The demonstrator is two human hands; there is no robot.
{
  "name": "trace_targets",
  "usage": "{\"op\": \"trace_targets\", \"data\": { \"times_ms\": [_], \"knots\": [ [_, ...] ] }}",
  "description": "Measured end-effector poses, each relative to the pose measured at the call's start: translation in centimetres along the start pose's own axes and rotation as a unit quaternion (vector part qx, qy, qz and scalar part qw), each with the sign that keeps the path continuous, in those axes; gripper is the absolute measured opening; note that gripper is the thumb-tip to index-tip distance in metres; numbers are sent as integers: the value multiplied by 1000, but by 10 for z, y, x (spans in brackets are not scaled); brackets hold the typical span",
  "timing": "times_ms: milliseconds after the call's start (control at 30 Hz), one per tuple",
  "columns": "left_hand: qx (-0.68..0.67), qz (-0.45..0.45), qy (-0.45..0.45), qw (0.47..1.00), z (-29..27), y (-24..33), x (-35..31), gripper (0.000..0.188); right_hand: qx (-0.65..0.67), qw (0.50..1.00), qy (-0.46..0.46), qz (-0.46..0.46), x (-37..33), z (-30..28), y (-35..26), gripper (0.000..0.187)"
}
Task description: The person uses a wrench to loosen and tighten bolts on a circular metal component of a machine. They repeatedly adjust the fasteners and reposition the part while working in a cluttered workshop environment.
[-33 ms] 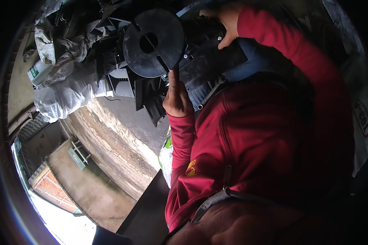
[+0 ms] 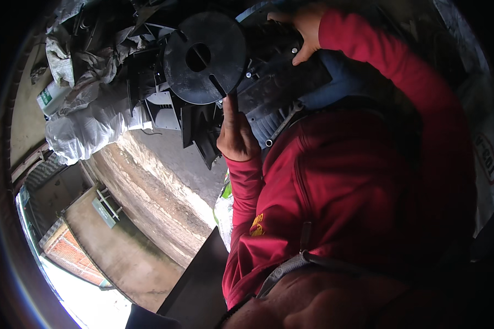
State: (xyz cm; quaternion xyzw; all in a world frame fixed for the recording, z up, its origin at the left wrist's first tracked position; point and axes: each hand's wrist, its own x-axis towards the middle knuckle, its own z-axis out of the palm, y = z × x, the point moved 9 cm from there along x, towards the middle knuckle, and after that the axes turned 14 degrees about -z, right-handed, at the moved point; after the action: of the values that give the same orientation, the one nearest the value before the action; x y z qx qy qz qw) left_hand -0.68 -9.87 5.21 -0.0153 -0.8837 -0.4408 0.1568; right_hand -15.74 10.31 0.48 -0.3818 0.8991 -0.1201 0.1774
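Head view: at the top, a large flat black disc (image 2: pixel 227 55), face to the camera, with a round hole at its middle and narrow slots cut near the rim; just beside it and over the lap, a dark black metal assembly (image 2: pixel 282 82), much of it lost in shadow. Left hand (image 2: pixel 239 140) below the disc, one finger stretched up to the lower rim, the others curled in; impossible to tell whether pinching or only touching. Right hand (image 2: pixel 308 30) at the assembly's far end, fingers and thumb spread wide around it, apparently steadying; firmness of hold hidden by the dark. As for progress, seemingly partway: disc already up against the assembly, by the look of it, and one shiny silver bolt head (image 2: pixel 248 74) near the rim, another by the right thumb, both probably seated, tightness impossible to judge. Any join between disc and assembly not visible, so perhaps not yet fixed; amount left unclear. Across the blue jeans (image 2: pixel 337 90), a long silver metal wrench (image 2: pixel 285 126), out of both hands. To the left, dark angular metal pieces (image 2: pixel 197 129) and a crumpled white plastic bundle (image 2: pixel 85 131), well apart from the right hand.
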Motion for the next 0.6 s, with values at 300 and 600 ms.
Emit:
{"op": "trace_targets", "data": {
  "times_ms": [300,600],
  "knots": [
    [23,1,-26,999,9,2,1,53,23,999,27,-19,-6,-8,3,111],
    [60,-26,-66,996,28,-7,-10,50,18,999,37,-28,-7,-9,3,113]
  ]
}}
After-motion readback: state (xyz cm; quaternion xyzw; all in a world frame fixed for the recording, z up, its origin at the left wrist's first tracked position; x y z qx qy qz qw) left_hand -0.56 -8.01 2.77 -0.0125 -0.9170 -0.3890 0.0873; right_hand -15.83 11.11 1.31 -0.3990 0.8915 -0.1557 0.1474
